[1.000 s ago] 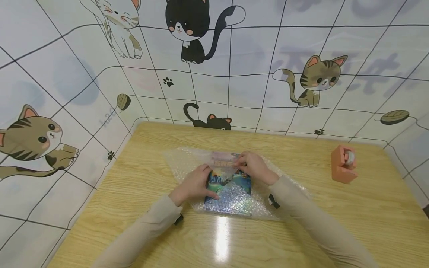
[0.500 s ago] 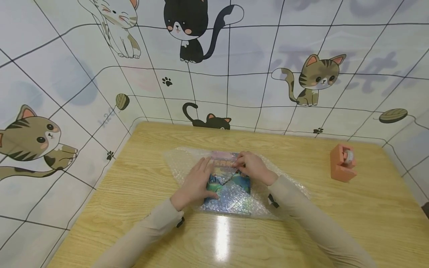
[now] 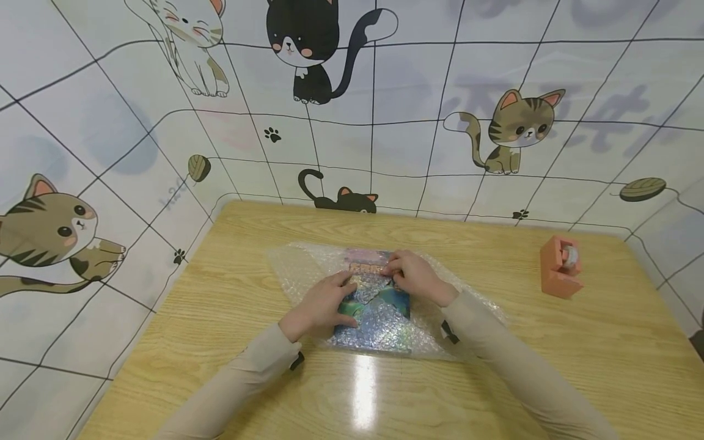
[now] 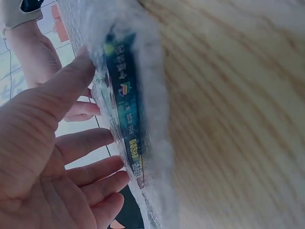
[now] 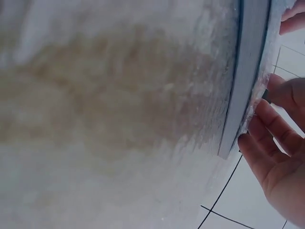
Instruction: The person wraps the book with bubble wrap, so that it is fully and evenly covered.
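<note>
A book with a colourful blue-green cover (image 3: pixel 395 300) lies on the table, partly covered by folded bubble wrap (image 3: pixel 297 260). My left hand (image 3: pixel 319 305) rests on the book's left side, thumb low on the cover, other fingers spread toward its middle. Through the wrap, the printed spine (image 4: pixel 125 95) shows in the left wrist view, with loosely bent fingers beside it. At the upper right of the cover, my right hand (image 3: pixel 418 278) pinches the wrap between thumb and fingers. The book's page edge (image 5: pixel 245 81) stands beside those fingers in the right wrist view.
An orange tape dispenser (image 3: pixel 561 269) with a roll of clear tape stands at the right of the wooden table (image 3: pixel 247 244). Cat-printed sheeting (image 3: pixel 407 146) rises behind the table and along its left side. Loose wrap spreads left and right of the book.
My left hand reached up flat over the wrap on the cover, then drew its fingertips back down. The wrap flap lies flatter over the cover. My right hand stays almost in place.
</note>
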A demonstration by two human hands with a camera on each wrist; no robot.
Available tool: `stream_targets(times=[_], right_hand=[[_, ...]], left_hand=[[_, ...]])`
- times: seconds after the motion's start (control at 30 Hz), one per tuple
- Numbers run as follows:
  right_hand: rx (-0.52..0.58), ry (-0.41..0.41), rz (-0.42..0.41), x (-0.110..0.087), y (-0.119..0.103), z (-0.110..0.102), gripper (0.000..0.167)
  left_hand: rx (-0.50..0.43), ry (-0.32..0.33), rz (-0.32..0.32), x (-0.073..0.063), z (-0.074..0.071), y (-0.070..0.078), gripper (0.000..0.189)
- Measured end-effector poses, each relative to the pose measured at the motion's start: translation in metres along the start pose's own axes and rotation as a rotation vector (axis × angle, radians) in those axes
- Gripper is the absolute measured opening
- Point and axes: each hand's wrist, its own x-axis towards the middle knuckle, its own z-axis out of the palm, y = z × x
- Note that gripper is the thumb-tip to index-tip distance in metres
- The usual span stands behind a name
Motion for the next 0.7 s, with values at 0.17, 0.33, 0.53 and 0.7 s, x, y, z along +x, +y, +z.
stream_targets(times=[0.17, 0.33, 0.53, 0.7], right_hand=[[0.082, -0.024, 0.021, -0.008, 0.000, -0.006, 0.020], [0.098, 0.014, 0.115, -0.031, -0.002, -0.025, 0.027], [0.044, 0.047, 0.248, -0.074, 0.002, -0.052, 0.035], [0.002, 0.044, 0.365, -0.108, 0.006, -0.063, 0.044]], left_hand=[[-0.015, 0.006, 0.014, 0.001, -0.001, 0.000, 0.082], [-0.026, 0.001, 0.014, 0.001, -0.001, 0.000, 0.082], [-0.030, 0.009, 0.019, 0.000, -0.003, 0.001, 0.081], [-0.030, 0.014, 0.021, 0.000, -0.002, 0.001, 0.081]])
